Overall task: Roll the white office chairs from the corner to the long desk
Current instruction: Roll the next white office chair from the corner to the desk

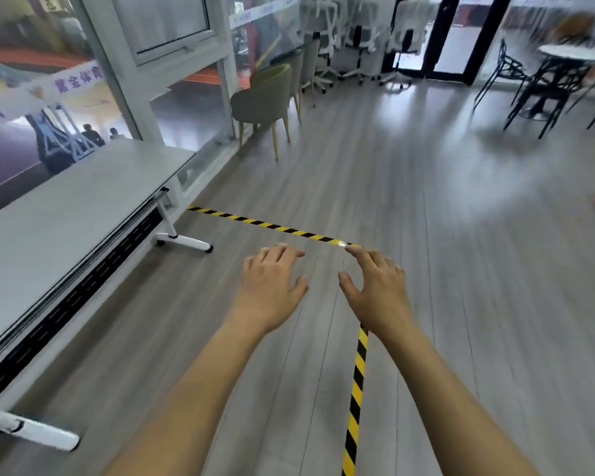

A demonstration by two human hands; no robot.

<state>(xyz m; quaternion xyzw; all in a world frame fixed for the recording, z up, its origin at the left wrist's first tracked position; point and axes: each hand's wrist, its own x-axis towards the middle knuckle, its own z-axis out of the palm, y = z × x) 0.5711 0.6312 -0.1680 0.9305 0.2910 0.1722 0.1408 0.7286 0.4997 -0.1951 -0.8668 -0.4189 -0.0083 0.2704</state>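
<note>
Hands first: left hand (272, 290) and right hand (375, 290) are both empty, palms down, fingers loosely spread, holding nothing. They hover side by side, not touching, over the floor to the right of the long desk (66, 221). One strip of yellow-black tape (356, 389) runs along the floor parallel to the desk's front edge and passes under the right wrist. A second strip (272, 226) starts near the desk's far end and crosses the floor to the right fingertips. The desk's white caster foot (186, 240) sticks out just short of that second strip. Beyond the desk's far end, against the same window wall, stand two olive chairs (265, 97) on wooden legs. White office chairs (354, 39) are further still, clustered in the corner well apart from the desk and next to a black door frame (440, 36). They are blurred; at least three, exact count unclear. Far right of the desk, across the open floor, there's a round table (571, 53) with black wire chairs (543, 87) around it.
</note>
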